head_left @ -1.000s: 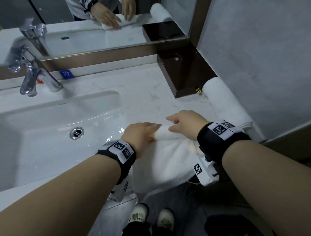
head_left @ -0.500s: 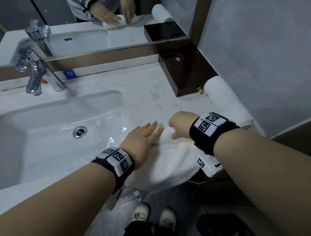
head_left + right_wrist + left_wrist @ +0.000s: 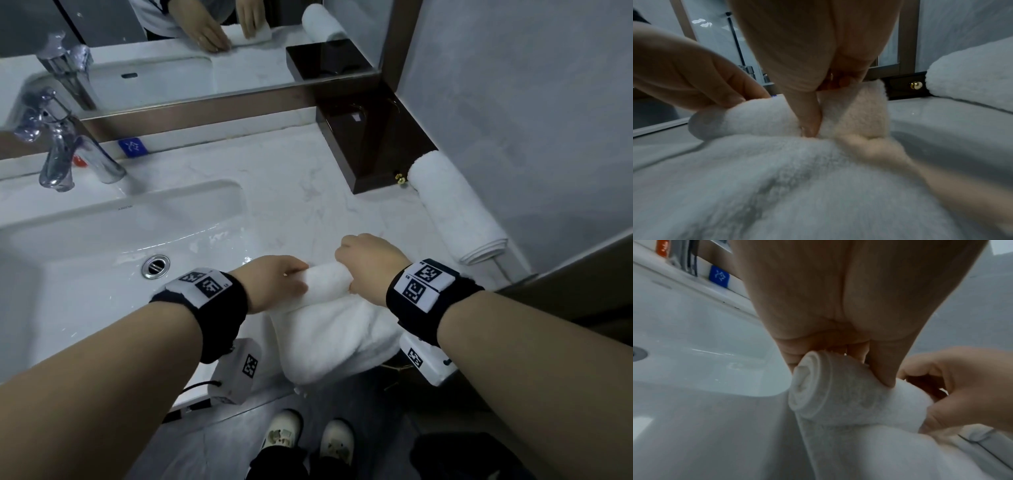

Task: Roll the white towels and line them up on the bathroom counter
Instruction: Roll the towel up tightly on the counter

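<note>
**Towel half rolled at the counter's front edge**

The towel (image 3: 329,329) is being rolled on the counter (image 3: 291,192), just right of the sink (image 3: 102,240). Its far end has been wound into a tight spiral, seen end-on in the left wrist view, while the loose remainder is draped over the counter's front edge. The roll is gripped at its left end by the left hand (image 3: 274,284), with fingers curled over the top and the thumb pressed into the near side. The right end is clasped in the same way by the right hand (image 3: 370,267).

The rolling step is judged to be about midway. More of the hanging cloth has to be drawn up and wound in, with even pressure kept at both ends so that the spiral is not skewed.

A finished roll (image 3: 455,209) is laid along the right wall; the new one is presumably to be set beside it.
</note>
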`<action>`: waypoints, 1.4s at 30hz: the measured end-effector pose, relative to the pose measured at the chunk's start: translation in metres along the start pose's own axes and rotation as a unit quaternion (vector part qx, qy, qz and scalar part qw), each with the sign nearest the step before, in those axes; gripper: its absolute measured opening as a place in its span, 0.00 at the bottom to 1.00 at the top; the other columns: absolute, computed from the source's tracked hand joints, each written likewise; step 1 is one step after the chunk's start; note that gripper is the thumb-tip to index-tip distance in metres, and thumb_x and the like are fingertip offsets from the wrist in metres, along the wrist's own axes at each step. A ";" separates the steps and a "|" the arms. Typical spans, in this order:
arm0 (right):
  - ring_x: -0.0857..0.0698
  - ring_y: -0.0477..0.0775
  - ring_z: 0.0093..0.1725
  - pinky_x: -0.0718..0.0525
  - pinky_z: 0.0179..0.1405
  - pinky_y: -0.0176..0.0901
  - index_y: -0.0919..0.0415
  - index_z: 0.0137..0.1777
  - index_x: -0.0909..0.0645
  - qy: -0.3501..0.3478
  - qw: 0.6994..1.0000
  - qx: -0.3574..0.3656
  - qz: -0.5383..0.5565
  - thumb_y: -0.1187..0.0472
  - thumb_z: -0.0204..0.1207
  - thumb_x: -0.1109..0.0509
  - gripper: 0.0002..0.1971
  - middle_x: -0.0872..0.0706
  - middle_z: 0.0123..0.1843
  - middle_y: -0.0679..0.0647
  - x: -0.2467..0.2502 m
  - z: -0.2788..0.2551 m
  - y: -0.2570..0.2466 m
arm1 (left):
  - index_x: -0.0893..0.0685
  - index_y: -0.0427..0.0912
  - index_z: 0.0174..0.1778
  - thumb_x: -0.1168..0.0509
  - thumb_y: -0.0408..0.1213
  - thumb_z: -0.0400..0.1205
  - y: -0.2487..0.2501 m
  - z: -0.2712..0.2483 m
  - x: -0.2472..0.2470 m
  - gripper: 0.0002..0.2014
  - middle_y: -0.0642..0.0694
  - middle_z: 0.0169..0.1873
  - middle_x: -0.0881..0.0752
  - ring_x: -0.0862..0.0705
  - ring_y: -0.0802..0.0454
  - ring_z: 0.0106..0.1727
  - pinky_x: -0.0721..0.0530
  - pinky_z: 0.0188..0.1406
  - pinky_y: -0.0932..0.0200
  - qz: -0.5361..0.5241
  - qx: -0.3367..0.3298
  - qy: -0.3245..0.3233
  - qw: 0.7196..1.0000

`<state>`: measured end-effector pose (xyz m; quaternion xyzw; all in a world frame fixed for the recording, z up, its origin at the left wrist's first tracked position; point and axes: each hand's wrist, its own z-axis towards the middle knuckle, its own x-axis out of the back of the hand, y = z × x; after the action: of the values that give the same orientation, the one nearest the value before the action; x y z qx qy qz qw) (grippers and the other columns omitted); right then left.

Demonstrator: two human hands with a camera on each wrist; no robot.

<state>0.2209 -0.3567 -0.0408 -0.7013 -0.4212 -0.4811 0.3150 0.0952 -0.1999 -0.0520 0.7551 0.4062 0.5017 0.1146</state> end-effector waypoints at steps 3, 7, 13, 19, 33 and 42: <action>0.23 0.56 0.54 0.26 0.47 0.42 0.59 0.54 0.23 0.020 1.000 0.007 0.020 0.63 0.73 0.28 0.11 0.24 0.54 0.53 -0.005 -0.003 0.003 | 0.18 0.61 0.58 0.36 0.43 0.79 0.007 0.000 0.003 0.13 0.65 0.44 0.17 0.19 0.65 0.47 0.26 0.40 0.70 0.030 0.005 -0.032 0.999; 0.24 0.56 0.55 0.28 0.49 0.41 0.60 0.56 0.22 0.035 0.998 0.011 0.046 0.63 0.72 0.27 0.14 0.24 0.55 0.52 -0.009 -0.005 0.006 | 0.21 0.51 0.62 0.36 0.44 0.80 0.014 0.000 0.000 0.15 0.51 0.54 0.15 0.17 0.50 0.55 0.19 0.55 0.52 0.093 0.004 -0.067 0.993; 0.29 0.54 0.58 0.26 0.59 0.46 0.57 0.59 0.22 0.073 0.989 0.006 0.132 0.61 0.72 0.28 0.16 0.23 0.58 0.49 -0.016 -0.017 0.013 | 0.31 0.51 0.70 0.36 0.44 0.82 0.014 -0.001 -0.018 0.20 0.47 0.60 0.25 0.21 0.44 0.58 0.23 0.53 0.52 0.162 -0.006 -0.031 0.986; 0.33 0.51 0.67 0.31 0.69 0.44 0.51 0.71 0.24 0.099 0.981 -0.031 0.163 0.56 0.74 0.27 0.24 0.25 0.65 0.46 -0.015 -0.022 0.024 | 0.33 0.51 0.71 0.37 0.42 0.82 0.010 0.006 -0.018 0.21 0.45 0.64 0.28 0.26 0.42 0.61 0.23 0.58 0.46 0.250 -0.035 0.083 0.964; 0.21 0.55 0.63 0.23 0.66 0.45 0.51 0.79 0.34 0.111 0.936 -0.163 0.292 0.58 0.72 0.24 0.36 0.27 0.70 0.54 -0.012 -0.013 0.051 | 0.40 0.50 0.73 0.37 0.28 0.74 0.027 0.033 -0.006 0.32 0.43 0.63 0.33 0.29 0.41 0.60 0.29 0.48 0.52 0.403 0.023 0.126 0.906; 0.24 0.58 0.58 0.20 0.55 0.51 0.61 0.59 0.24 0.118 0.983 -0.086 0.115 0.62 0.76 0.29 0.14 0.25 0.62 0.55 -0.008 0.008 0.050 | 0.42 0.51 0.69 0.36 0.28 0.68 0.024 0.035 -0.009 0.35 0.43 0.60 0.34 0.31 0.41 0.55 0.31 0.44 0.51 0.403 0.009 0.128 0.906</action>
<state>0.2678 -0.3748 -0.0530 -0.7077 -0.2548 -0.5558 0.3540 0.1352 -0.2133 -0.0604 0.7846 0.0832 0.5939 -0.1576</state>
